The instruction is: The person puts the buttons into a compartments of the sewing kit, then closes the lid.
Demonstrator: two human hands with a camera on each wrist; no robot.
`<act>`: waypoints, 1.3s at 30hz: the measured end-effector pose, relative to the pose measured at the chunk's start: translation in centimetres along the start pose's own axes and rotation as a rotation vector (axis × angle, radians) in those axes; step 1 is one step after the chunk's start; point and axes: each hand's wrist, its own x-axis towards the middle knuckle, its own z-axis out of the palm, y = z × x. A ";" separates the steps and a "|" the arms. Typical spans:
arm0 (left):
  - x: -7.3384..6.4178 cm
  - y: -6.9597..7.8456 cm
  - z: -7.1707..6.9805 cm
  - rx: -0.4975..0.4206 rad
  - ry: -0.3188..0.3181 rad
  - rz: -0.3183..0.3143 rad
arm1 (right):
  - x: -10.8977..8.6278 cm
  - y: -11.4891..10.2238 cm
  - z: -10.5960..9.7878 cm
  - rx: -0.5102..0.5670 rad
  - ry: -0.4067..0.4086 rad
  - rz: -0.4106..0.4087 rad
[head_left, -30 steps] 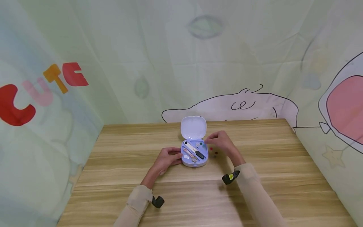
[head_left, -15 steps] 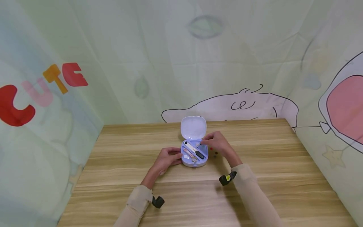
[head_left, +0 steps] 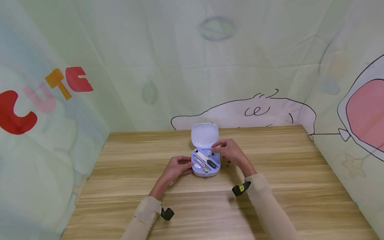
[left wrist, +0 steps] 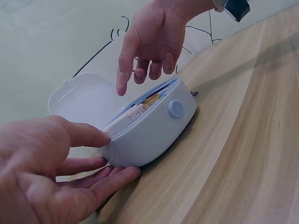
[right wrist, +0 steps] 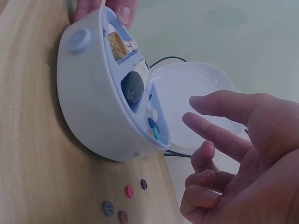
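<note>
A light blue sewing box (head_left: 207, 173) stands on the table, its white lid (head_left: 205, 134) raised at the back. My left hand (head_left: 177, 168) holds the box's left side, thumb (left wrist: 91, 134) at the rim and fingers along the outer wall. Above the right compartment hovers my right hand (head_left: 231, 151); thumb and index finger are apart with nothing between them. Small blue and white buttons (right wrist: 152, 124) lie in that compartment. Also inside are thread snips with a dark cap (right wrist: 133, 87), a gold thimble ring (right wrist: 117, 45) and a numbered tape measure (left wrist: 135, 113).
On the wooden table (head_left: 126, 186), right of the box, lie several loose buttons, among them a pink button (right wrist: 130, 192), a grey-blue button (right wrist: 108, 208) and a dark button (right wrist: 144, 184). A printed cloth backdrop (head_left: 135, 60) hangs behind the table and at both sides.
My right hand has moved left from the box's right rim to over the compartment and parted its fingers, letting go of a dark blue button, which now lies inside. The left hand stays put.
</note>
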 end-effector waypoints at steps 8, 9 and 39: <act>0.0 -0.1 0.0 0.006 0.006 -0.007 | -0.3 -0.1 -0.8 0.018 0.044 -0.012; 0.0 -0.1 0.0 0.006 0.007 -0.007 | -0.3 -0.1 -0.9 0.021 0.045 -0.009; 0.0 0.0 0.1 0.006 0.015 -0.010 | -0.9 3.0 -3.1 -0.026 0.059 0.028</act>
